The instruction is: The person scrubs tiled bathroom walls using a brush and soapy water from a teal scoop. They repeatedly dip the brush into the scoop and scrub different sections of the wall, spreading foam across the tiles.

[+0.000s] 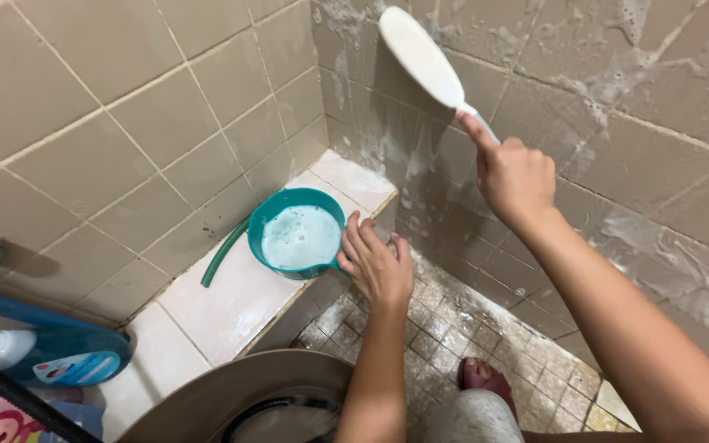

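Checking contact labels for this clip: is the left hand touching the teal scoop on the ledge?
Touching. The head view shows the left hand wrapped around the rim and handle side of the teal scoop, with no gap between them.

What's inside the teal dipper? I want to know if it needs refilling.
The teal dipper holds pale, foamy soapy water nearly to its rim. The foam hides its bottom and the depth.

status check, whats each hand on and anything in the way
Right hand gripping white long-handled brush, head against soapy wall tiles. Left hand on rim of teal dipper of foamy water on ledge. Green hose beside dipper, clear of hands.
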